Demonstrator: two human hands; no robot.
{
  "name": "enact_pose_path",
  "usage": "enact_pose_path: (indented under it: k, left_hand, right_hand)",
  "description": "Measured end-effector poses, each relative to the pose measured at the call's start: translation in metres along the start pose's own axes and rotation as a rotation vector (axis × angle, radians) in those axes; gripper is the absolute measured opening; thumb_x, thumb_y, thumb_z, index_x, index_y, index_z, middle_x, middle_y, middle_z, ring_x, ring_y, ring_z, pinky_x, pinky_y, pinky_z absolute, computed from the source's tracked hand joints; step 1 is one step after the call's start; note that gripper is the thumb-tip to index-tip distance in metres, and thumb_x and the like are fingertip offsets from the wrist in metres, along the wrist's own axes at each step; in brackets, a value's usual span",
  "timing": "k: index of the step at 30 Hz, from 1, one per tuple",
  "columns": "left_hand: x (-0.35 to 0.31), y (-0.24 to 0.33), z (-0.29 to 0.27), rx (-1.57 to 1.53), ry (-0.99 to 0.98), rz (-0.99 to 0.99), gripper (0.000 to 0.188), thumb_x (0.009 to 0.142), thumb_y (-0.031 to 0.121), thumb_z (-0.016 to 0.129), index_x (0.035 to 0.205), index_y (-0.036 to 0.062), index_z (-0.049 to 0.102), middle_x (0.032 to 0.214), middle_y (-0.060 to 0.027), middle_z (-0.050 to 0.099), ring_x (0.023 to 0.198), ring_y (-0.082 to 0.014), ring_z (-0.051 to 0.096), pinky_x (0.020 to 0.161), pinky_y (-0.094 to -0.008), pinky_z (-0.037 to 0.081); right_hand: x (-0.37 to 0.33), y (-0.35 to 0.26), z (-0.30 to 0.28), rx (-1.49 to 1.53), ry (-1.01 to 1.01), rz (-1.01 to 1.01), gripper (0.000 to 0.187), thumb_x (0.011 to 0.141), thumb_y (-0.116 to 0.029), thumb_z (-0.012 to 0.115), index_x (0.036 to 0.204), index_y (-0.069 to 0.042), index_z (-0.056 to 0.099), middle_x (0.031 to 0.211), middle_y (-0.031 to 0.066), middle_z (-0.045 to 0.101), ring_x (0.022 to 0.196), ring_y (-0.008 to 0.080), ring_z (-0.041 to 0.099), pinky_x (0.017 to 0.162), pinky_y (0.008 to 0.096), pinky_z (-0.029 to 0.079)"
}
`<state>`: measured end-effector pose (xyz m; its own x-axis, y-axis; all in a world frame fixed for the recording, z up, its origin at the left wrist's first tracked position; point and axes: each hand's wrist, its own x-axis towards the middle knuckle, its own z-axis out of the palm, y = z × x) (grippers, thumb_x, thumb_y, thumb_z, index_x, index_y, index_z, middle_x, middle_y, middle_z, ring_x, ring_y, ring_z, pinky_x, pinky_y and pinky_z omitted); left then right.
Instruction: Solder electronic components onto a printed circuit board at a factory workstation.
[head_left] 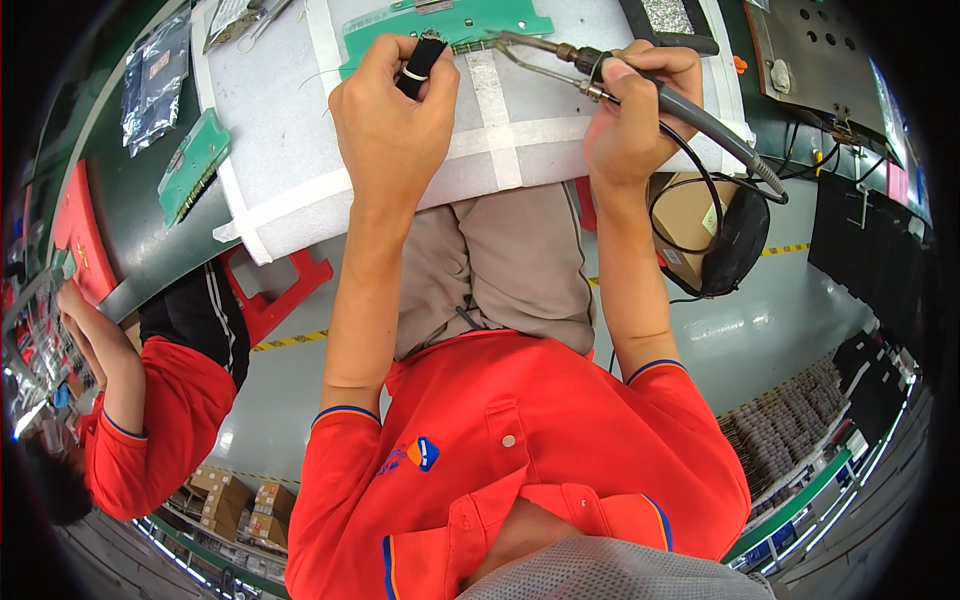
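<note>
My left hand (393, 122) is closed around a short black sleeved cable (421, 68) with a white band and frayed wire ends at its top. This cable end sits at the near edge of a green board (500, 22), beside its row of metal pins. In my right hand (632, 125) is a soldering iron (700, 115) with a grey handle and a thin metal feed tube under its tip. The tip points left, close to the pins; whether it touches them I cannot tell. Beneath lies a white foam pad (285, 120) crossed with white tape.
Another green board (195, 165) lies left of the pad, near a silvery plastic bag (157, 80). A black-framed tray (670, 20) stands far right, beside a metal box (830, 65). Black cable loops below the iron. A co-worker in red (170, 420) sits at left.
</note>
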<state>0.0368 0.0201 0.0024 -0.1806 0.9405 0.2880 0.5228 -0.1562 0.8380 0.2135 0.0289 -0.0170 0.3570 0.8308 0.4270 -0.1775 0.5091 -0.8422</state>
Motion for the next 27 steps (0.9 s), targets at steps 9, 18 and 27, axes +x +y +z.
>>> enact_pose_path:
  k: [9,18,27]
  left_hand:
    - [0.002,-0.006,-0.008,-0.034,0.001,0.040,0.017,0.083,0.012,0.069,0.079,-0.0029,0.061,0.063,-0.0050,0.064,0.051,-0.0120,0.056,0.051,-0.0261,0.043]
    - [-0.008,0.019,-0.034,-0.195,0.066,-0.131,0.016,0.087,0.010,0.070,0.082,-0.0017,0.060,0.067,0.0035,0.055,0.059,-0.0015,0.043,0.051,-0.0185,0.032]
    - [-0.008,0.027,-0.023,-0.157,0.024,0.044,0.011,0.082,0.005,0.070,0.082,-0.0011,0.061,0.065,-0.0015,0.060,0.055,-0.0043,0.051,0.052,-0.0200,0.041]
  right_hand:
    - [0.011,0.008,0.023,0.599,-0.152,-0.084,0.017,0.090,-0.004,0.062,0.101,-0.002,0.048,0.083,0.0054,0.057,0.068,0.0084,0.055,0.064,0.0218,0.046]
    - [0.007,-0.008,0.014,0.012,-0.053,0.168,0.017,0.083,0.001,0.063,0.095,0.000,0.052,0.075,0.0038,0.055,0.057,0.0074,0.048,0.055,0.0217,0.043]
    - [-0.001,-0.007,0.003,0.035,0.038,0.036,0.016,0.074,0.005,0.053,0.087,-0.002,0.048,0.070,0.0044,0.048,0.057,0.0076,0.039,0.051,0.0215,0.033]
